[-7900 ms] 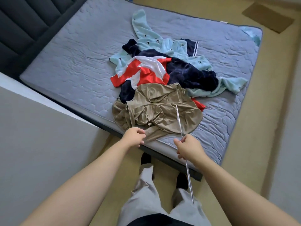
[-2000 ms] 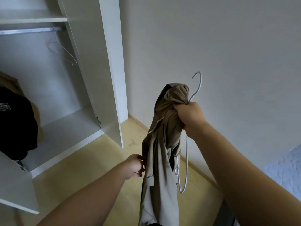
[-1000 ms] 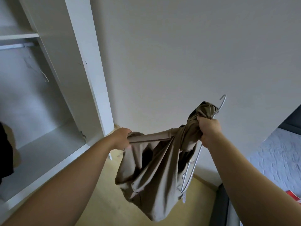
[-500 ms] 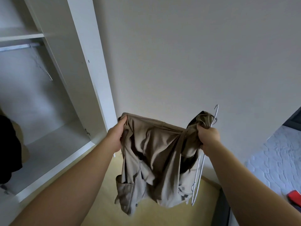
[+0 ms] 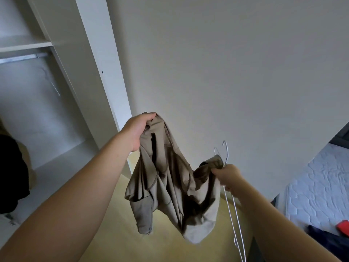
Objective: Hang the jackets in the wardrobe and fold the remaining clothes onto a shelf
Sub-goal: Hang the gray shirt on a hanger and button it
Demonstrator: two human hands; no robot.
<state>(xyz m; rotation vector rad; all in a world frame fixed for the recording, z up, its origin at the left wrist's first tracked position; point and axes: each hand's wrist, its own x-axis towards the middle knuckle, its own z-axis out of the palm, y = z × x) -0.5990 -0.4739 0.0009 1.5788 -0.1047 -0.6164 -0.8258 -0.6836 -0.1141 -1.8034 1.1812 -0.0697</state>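
The jacket (image 5: 170, 186) is a plain khaki tan, its deep folds going dark brown to black, and the hanger (image 5: 234, 214) beside it is thin white wire. The wardrobe (image 5: 94, 53) is plain white with a silver-grey rail (image 5: 18, 58), and at its left edge shows a black garment (image 5: 11, 176) with a little tan behind it; the wall (image 5: 226, 72) is unpatterned off-white and the floor (image 5: 113, 233) a pale yellow wood tone. The mattress (image 5: 317, 186) is light grey-blue, quilted in a hexagon pattern, and carries a dark navy cloth (image 5: 324, 237) and a bright red one (image 5: 343, 226).
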